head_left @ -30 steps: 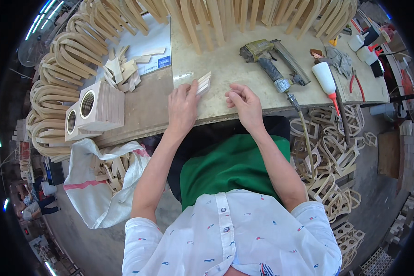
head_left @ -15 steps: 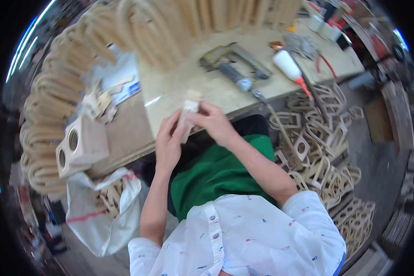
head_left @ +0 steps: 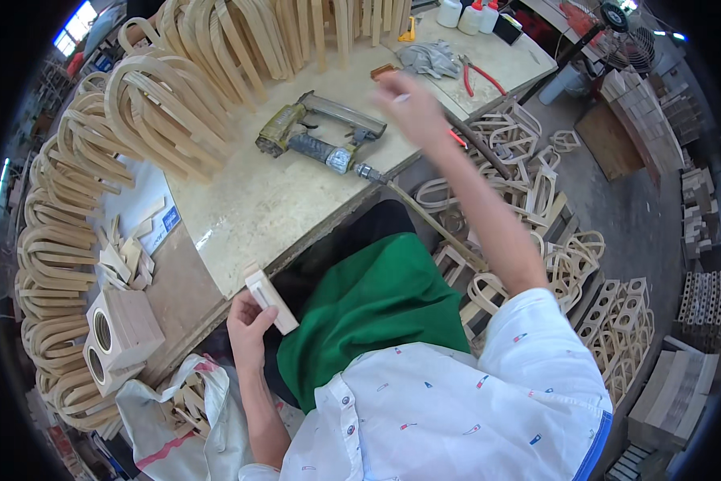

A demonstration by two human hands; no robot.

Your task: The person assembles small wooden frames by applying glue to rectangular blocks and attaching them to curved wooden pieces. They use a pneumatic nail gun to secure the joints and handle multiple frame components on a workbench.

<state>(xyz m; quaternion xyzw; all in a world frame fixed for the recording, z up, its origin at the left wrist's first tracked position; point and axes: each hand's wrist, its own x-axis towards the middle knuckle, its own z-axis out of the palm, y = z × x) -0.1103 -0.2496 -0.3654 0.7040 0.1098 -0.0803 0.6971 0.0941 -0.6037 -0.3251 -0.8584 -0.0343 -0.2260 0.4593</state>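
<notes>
My left hand (head_left: 250,325) is closed on a small pale wooden block (head_left: 271,301) with a narrow pale strip along its face, held just off the bench's near edge. My right hand (head_left: 415,112) reaches out over the far right part of the bench, blurred by motion. It covers most of a white squeeze bottle, whose red nozzle (head_left: 457,138) shows beside the wrist; whether the fingers grip the bottle is unclear. Left of that hand lies a nail gun (head_left: 316,136) with a hose running off the bench edge.
Bent wooden loops (head_left: 168,112) line the bench's back and left. Wood scraps (head_left: 128,256) and a block with round holes (head_left: 128,337) sit at left, above a white sack (head_left: 192,417). Red-handled pliers (head_left: 482,76) and grey gloves (head_left: 429,59) lie far right. Wooden frames (head_left: 537,208) cover the floor at right.
My right hand has left the wooden block and moved far right to the white bottle. My left hand keeps the block, now lower and nearer me. The view has turned right.
</notes>
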